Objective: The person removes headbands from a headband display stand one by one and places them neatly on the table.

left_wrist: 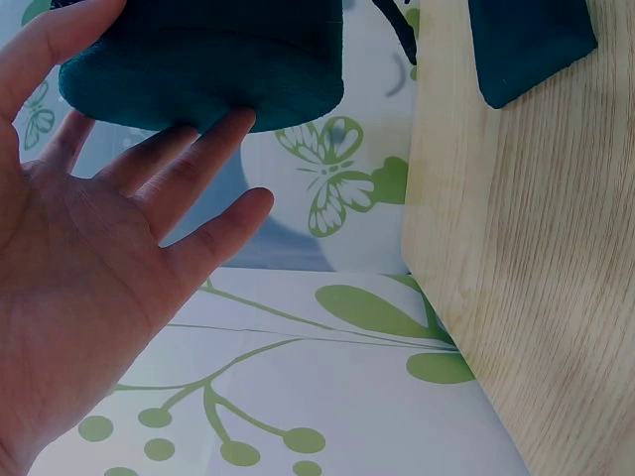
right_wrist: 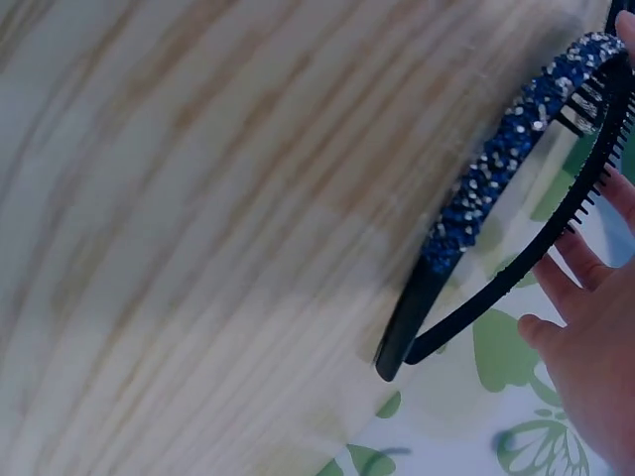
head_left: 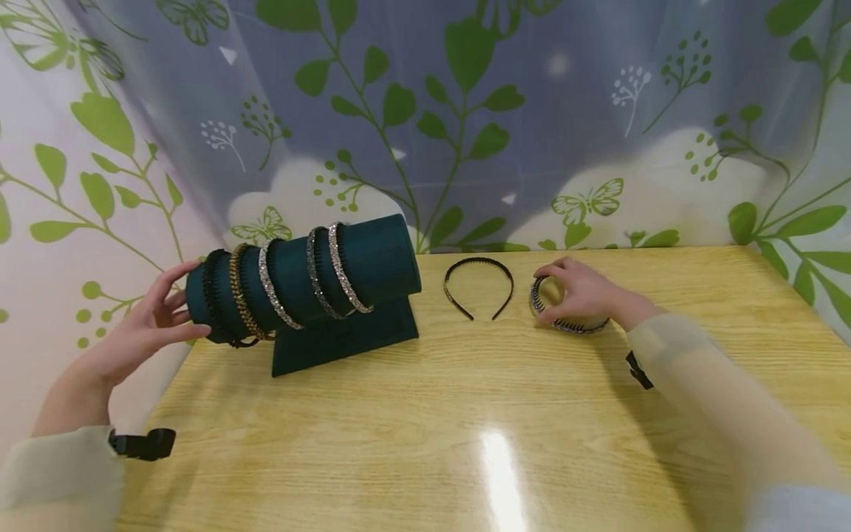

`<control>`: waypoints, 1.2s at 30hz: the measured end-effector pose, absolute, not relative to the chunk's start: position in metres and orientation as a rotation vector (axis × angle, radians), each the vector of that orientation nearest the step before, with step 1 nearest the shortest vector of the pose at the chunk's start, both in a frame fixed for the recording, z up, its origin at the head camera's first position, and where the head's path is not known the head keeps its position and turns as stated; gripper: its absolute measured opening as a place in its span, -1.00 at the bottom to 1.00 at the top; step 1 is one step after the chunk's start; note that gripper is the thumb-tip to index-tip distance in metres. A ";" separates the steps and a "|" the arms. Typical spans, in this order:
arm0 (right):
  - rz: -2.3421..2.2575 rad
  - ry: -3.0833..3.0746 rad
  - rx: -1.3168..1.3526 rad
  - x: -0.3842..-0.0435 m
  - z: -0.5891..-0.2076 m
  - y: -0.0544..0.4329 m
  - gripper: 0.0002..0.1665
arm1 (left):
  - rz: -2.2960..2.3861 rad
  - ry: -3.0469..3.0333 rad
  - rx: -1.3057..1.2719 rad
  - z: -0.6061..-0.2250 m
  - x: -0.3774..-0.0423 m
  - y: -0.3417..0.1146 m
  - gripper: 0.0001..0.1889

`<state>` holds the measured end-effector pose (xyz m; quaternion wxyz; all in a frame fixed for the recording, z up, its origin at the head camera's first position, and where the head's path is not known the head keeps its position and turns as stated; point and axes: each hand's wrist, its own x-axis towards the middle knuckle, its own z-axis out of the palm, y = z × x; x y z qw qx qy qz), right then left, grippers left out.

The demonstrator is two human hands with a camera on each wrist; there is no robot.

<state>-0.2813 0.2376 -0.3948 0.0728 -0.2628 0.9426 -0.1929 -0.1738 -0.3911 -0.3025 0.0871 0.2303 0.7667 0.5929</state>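
My left hand (head_left: 142,321) spreads its fingers against the near end of a dark green velvet display roll (head_left: 392,258), fingertips (left_wrist: 238,121) touching the end face in the left wrist view. Several headbands ring the roll: a black one (head_left: 211,295), a gold one (head_left: 241,292), and silver and grey glittery ones, including a silver band (head_left: 342,270) furthest right. My right hand (head_left: 581,292) grips a blue-and-silver glitter headband (right_wrist: 486,178) low at the table, fingers curled at its left side. A black toothed band (right_wrist: 526,263) shows beside the glitter in the right wrist view.
A thin black headband (head_left: 479,260) lies on the wooden table (head_left: 399,428) between the roll and my right hand. The roll's flat green base (head_left: 346,343) rests on the table. A leaf-patterned curtain (head_left: 425,148) hangs along the back edge.
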 end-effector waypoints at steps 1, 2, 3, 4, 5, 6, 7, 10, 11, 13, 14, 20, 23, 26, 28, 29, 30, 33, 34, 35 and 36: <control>-0.572 2.832 -0.790 -0.282 -0.396 0.237 0.09 | 1.766 2.284 0.685 -0.303 -0.174 -0.391 -0.08; -0.562 2.832 -0.787 -0.282 -0.396 0.236 0.09 | 1.765 2.285 0.686 -0.303 -0.174 -0.391 -0.08; -0.554 2.834 -0.785 -0.282 -0.397 0.235 0.09 | 1.765 2.287 0.685 -0.303 -0.174 -0.392 -0.08; -0.542 2.837 -0.778 -0.282 -0.397 0.235 0.09 | 1.766 2.285 0.687 -0.303 -0.174 -0.392 -0.08; -0.535 2.839 -0.768 -0.282 -0.398 0.234 0.08 | 1.766 2.284 0.687 -0.303 -0.174 -0.392 -0.08; -0.528 2.842 -0.754 -0.282 -0.398 0.234 0.07 | 1.765 2.283 0.686 -0.303 -0.174 -0.392 -0.08; -0.521 2.846 -0.743 -0.283 -0.399 0.234 0.07 | 1.763 2.284 0.687 -0.302 -0.175 -0.392 -0.08; -0.513 2.855 -0.709 -0.283 -0.401 0.235 0.05 | 1.760 2.286 0.679 -0.301 -0.174 -0.392 -0.08; -0.511 2.854 -0.700 -0.284 -0.401 0.235 0.05 | 1.756 2.291 0.673 -0.301 -0.174 -0.392 -0.08; -0.511 2.854 -0.692 -0.284 -0.403 0.235 0.06 | 1.753 2.297 0.663 -0.300 -0.173 -0.392 -0.08; -0.511 2.852 -0.682 -0.285 -0.403 0.235 0.08 | 1.751 2.297 0.662 -0.300 -0.173 -0.392 -0.08; -0.668 2.845 -0.595 -0.284 -0.394 0.249 -0.18 | 1.750 2.295 0.669 -0.302 -0.173 -0.392 -0.08; -0.752 2.862 -0.605 -0.285 -0.390 0.265 -0.49 | 1.750 2.298 0.670 -0.302 -0.173 -0.392 -0.07; -0.747 2.881 -0.600 -0.285 -0.391 0.280 -0.68 | 1.756 2.294 0.675 -0.302 -0.173 -0.393 -0.07; -0.737 2.879 -0.595 -0.285 -0.393 0.287 -0.72 | 1.757 2.295 0.673 -0.302 -0.172 -0.393 -0.08; -0.734 2.876 -0.592 -0.286 -0.393 0.290 -0.72 | 1.757 2.296 0.670 -0.302 -0.172 -0.393 -0.08; -0.727 2.871 -0.589 -0.286 -0.394 0.292 -0.71 | 1.756 2.298 0.667 -0.302 -0.172 -0.392 -0.08; -0.726 2.854 -0.589 -0.286 -0.397 0.295 -0.70 | 1.745 2.311 0.659 -0.301 -0.172 -0.392 -0.08; -0.728 2.852 -0.588 -0.287 -0.398 0.295 -0.69 | 1.739 2.316 0.657 -0.301 -0.172 -0.392 -0.08; -0.732 2.852 -0.586 -0.287 -0.399 0.295 -0.69 | 1.736 2.320 0.655 -0.301 -0.172 -0.391 -0.08; -0.735 2.854 -0.582 -0.287 -0.400 0.295 -0.70 | 1.732 2.324 0.653 -0.301 -0.172 -0.391 -0.08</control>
